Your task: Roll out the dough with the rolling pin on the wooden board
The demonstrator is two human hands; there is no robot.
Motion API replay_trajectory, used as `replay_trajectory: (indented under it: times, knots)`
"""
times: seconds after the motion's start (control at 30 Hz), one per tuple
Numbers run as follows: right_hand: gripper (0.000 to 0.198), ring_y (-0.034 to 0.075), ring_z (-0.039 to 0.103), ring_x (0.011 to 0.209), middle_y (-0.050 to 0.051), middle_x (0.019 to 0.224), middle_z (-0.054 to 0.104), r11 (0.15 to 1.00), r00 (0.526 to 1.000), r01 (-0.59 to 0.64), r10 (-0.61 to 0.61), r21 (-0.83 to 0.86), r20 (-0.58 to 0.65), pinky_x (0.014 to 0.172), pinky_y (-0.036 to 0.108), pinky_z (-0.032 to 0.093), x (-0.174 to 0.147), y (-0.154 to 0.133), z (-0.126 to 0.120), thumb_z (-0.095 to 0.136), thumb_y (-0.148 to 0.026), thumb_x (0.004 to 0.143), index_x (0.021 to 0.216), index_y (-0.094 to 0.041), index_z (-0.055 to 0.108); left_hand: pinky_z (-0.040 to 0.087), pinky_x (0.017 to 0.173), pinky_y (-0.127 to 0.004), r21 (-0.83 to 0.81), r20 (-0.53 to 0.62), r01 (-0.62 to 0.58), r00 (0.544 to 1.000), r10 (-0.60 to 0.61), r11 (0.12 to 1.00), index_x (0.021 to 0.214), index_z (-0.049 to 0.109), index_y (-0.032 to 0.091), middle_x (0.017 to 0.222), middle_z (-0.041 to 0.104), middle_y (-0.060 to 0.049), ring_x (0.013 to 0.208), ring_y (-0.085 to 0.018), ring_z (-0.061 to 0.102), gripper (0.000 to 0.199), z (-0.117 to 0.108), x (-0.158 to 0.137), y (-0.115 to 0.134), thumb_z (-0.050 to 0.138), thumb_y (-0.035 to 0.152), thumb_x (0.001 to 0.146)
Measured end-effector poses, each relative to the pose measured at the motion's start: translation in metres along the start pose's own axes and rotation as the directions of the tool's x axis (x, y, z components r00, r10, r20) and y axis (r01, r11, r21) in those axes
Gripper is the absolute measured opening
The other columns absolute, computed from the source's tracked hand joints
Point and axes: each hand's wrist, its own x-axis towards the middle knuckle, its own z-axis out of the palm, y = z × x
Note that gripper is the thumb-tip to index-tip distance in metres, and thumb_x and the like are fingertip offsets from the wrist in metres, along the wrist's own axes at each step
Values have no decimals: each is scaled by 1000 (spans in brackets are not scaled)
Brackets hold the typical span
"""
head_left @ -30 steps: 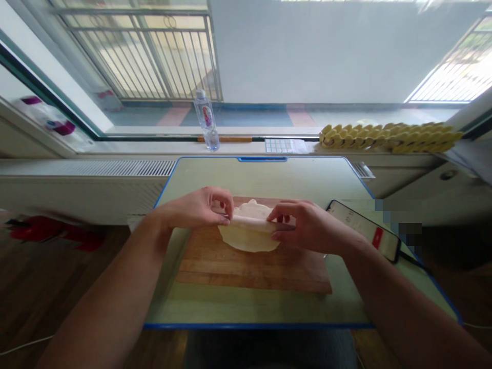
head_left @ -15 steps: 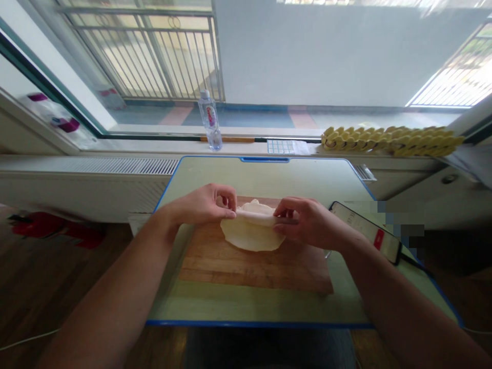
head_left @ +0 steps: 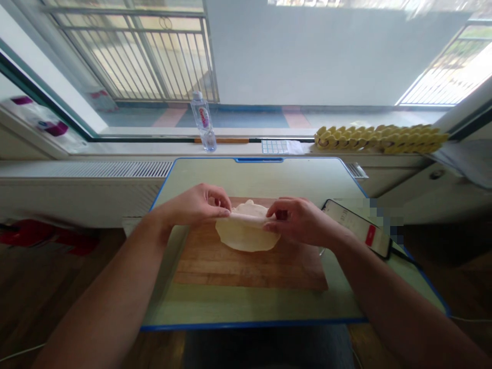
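Handling dough: A person's bare hands meet over a thin sheet of dough (head_left: 248, 240), laid near the middle of a wooden board (head_left: 246, 275) on a pale green table (head_left: 261, 178).
Left hand: The left hand (head_left: 197, 205) brings thumb and fingertips together on the left end of a pale bar (head_left: 248, 220) lying across the sheet.
Right hand: The right hand (head_left: 298, 220) curls its fingers over the bar's other end, thumb on the near side, in what looks like a closed hold; the end itself is hidden.
Pale bar: It may be a rod, bare or wrapped in dough, or a rolled fold; the view cannot settle which.
Flattened dough: Judging by its broad, thin spread, the flattening is well advanced, the outline roughly rounded.
Near side: A wide, smooth stretch lies flat in front of the bar, apparently not yet gathered up.
Far side: A smaller portion shows beyond, its edge lumpy and uneven; with both hands engaged, the work looks midway rather than finished.
Phone: A lit phone (head_left: 357, 225) rests right of the board, near the right forearm, its text too small to read.
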Motion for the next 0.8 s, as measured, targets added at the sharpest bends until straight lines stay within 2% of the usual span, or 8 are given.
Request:
replay_trajectory:
  times: [0.13, 0.27, 0.37, 0.47, 0.53, 0.6, 0.73, 0.8]
  knots:
    - [15, 15, 62, 76, 1, 89, 72, 999, 993, 14, -20, -45, -120, 71, 27, 41, 2, 1, 1, 75, -39, 92, 93, -24, 78, 52, 79, -30, 63, -59, 15, 998, -11, 998, 88, 84, 22, 91, 79, -6, 88, -22, 69, 33, 1, 4, -6, 74, 52, 82]
    - [11, 14, 60, 73, -2, 85, 71, 997, 999, 42, -44, -60, -31, 67, 25, 38, -3, -11, -3, 81, -30, 83, 88, -24, 72, 50, 69, -27, -36, 87, 61, 994, -58, 997, 85, 82, 21, 83, 77, -4, 80, -20, 67, 31, -1, -1, -2, 80, 51, 76]
    - [14, 13, 56, 69, -2, 82, 71, 995, 999, 47, -45, -92, 19, 63, 25, 34, -5, -19, -3, 81, -28, 81, 85, -23, 69, 50, 67, -27, -81, 135, 79, 989, -67, 994, 83, 80, 21, 80, 75, -3, 79, -20, 66, 30, 0, -5, 5, 84, 49, 71]
    - [9, 13, 57, 69, -1, 82, 72, 995, 999, 35, -37, -93, -20, 64, 26, 35, -4, -20, 1, 74, -31, 89, 87, -23, 71, 51, 70, -27, -40, 90, 63, 994, -60, 997, 83, 80, 22, 84, 76, -3, 83, -21, 67, 30, 1, -4, 6, 82, 50, 73]
    - [11, 14, 59, 72, 1, 87, 73, 994, 996, 18, -26, -104, -80, 67, 27, 37, -2, -18, 2, 70, -32, 93, 88, -23, 74, 50, 71, -27, 6, 21, 55, 998, -56, 998, 84, 81, 22, 85, 76, -4, 84, -20, 67, 32, 1, -1, 3, 79, 52, 77]
    - [13, 14, 60, 74, 2, 89, 74, 996, 995, -1, -8, -88, -96, 69, 27, 38, -2, -18, 1, 70, -33, 94, 87, -23, 75, 48, 69, -26, 11, 8, 60, 998, -60, 998, 84, 82, 21, 84, 76, -4, 82, -19, 65, 32, 1, 0, 1, 78, 53, 78]
    - [9, 13, 57, 69, -3, 78, 70, 999, 998, 37, -37, -6, 46, 65, 25, 37, -5, -21, -4, 79, -26, 83, 79, -23, 71, 45, 63, -24, -81, 180, 83, 981, -68, 993, 86, 80, 21, 76, 71, -1, 74, -17, 62, 30, 0, -3, 1, 83, 48, 73]
    - [10, 13, 56, 69, -3, 77, 69, 998, 996, 65, -65, 3, 56, 65, 25, 37, -5, -21, -2, 80, -24, 81, 79, -23, 69, 45, 62, -24, -87, 190, 81, 980, -64, 993, 85, 80, 21, 75, 70, -1, 73, -17, 61, 29, 1, -4, 3, 83, 48, 73]
